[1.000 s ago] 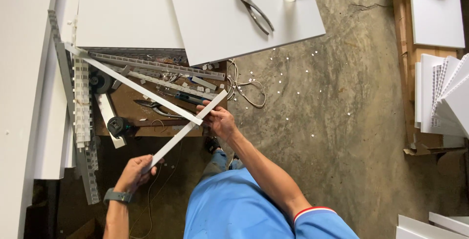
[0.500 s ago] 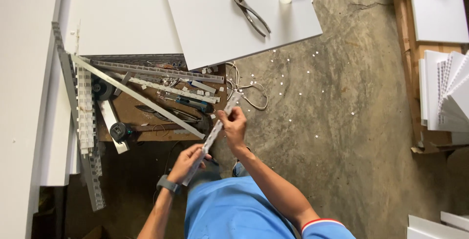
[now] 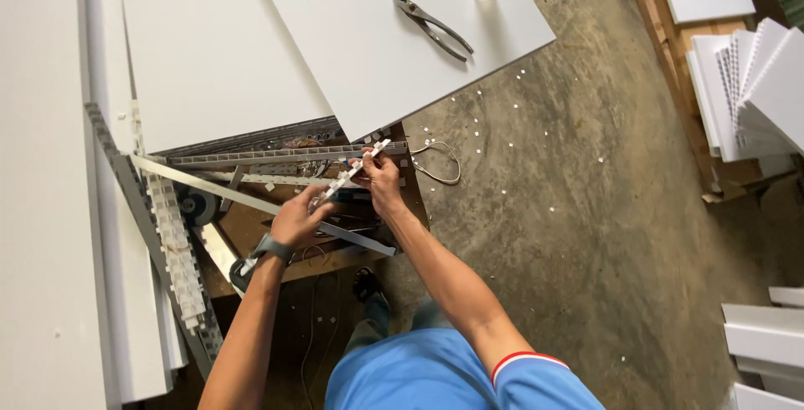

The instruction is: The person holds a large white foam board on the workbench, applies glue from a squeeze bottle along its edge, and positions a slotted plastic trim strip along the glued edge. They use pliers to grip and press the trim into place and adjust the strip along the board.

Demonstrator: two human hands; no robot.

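Concrete floor w/ white bits, big white panel at 12 o'clock, pliers on it. Both hands grip a slotted white strip: left hand at its 7 o'clock end, right hand nr the 1 o'clock end.

A pair of pliers lies on the large panel, which rests over the cart. Below the panel's near edge, both hands grip a notched strip: the left hand at its lower end, the right hand near its upper end. A wire loop lies on the floor just right of them. Stacked boards stand far right
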